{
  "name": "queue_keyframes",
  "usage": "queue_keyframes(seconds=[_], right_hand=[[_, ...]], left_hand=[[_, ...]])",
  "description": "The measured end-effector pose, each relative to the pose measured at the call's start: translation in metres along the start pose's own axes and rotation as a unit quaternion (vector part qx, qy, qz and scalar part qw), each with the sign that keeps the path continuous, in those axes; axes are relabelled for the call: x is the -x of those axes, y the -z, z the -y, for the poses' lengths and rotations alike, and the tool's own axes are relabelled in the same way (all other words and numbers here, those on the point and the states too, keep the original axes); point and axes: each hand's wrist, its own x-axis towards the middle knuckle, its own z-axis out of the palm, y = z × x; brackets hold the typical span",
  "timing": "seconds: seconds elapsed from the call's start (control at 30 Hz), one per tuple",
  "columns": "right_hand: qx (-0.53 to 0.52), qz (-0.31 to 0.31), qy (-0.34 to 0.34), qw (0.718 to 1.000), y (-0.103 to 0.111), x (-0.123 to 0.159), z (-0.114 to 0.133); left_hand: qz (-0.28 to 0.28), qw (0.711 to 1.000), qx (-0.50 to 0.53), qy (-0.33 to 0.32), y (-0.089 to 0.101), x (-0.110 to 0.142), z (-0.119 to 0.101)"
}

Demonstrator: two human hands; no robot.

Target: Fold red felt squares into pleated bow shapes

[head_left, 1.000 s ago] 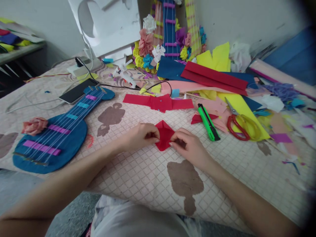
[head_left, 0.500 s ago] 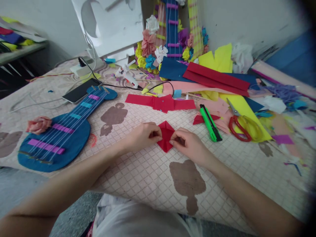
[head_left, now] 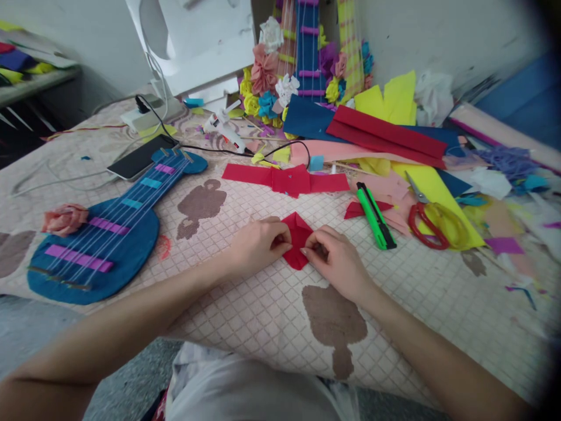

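Note:
Between my hands is a small red piece of paper [head_left: 298, 234] with fold creases, set like a diamond just above the cloth. My left hand [head_left: 262, 242] pinches its left corner between thumb and fingers. On the opposite corner, my right hand [head_left: 335, 254] has a similar pinch. Parts of both edges are hidden behind my fingertips. Beyond them lies a red paper strip [head_left: 249, 174] with a wider folded piece across its middle. To the right rest a green utility knife [head_left: 375, 216], on a red scrap, and scissors [head_left: 432, 225] with red and yellow handles.
A blue paper guitar [head_left: 109, 234] with a pink paper rose lies at left, near a phone [head_left: 135, 161]. A white glue gun [head_left: 225, 131] and its black cord sit behind. Coloured paper sheets [head_left: 385, 137] and scraps are heaped at the back right.
Both hands keep hold of the red paper in nearly the same place. Its lower edge looks slightly rounder now. The whole view has shifted a little.

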Motion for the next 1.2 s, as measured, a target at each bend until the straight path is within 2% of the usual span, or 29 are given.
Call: queue_keyframes(seconds=[0.13,0.37,0.5,0.7,1.0,1.2], right_hand=[[0.003,-0.008,0.008,1.000,0.000,0.001,-0.001],[-0.061,0.053,0.029,0.996,0.012,0.003,-0.007],[-0.054,0.031,0.031,0.998,0.010,0.003,-0.006],[-0.013,-0.008,0.013,1.000,0.001,0.002,-0.003],[0.016,-0.018,-0.005,1.000,-0.002,0.002,0.001],[0.025,-0.028,-0.003,0.999,-0.005,0.002,0.001]], left_hand=[[-0.005,1.000,-0.009,0.011,-0.002,0.001,-0.002],[0.010,1.000,0.015,0.007,0.002,0.000,0.000],[0.025,0.998,0.048,-0.014,0.007,-0.001,0.001],[0.003,1.000,0.024,0.003,0.002,-0.001,0.002],[-0.015,0.999,-0.031,0.034,-0.004,0.001,-0.007],[-0.022,0.998,-0.043,0.028,-0.006,0.001,-0.007]])
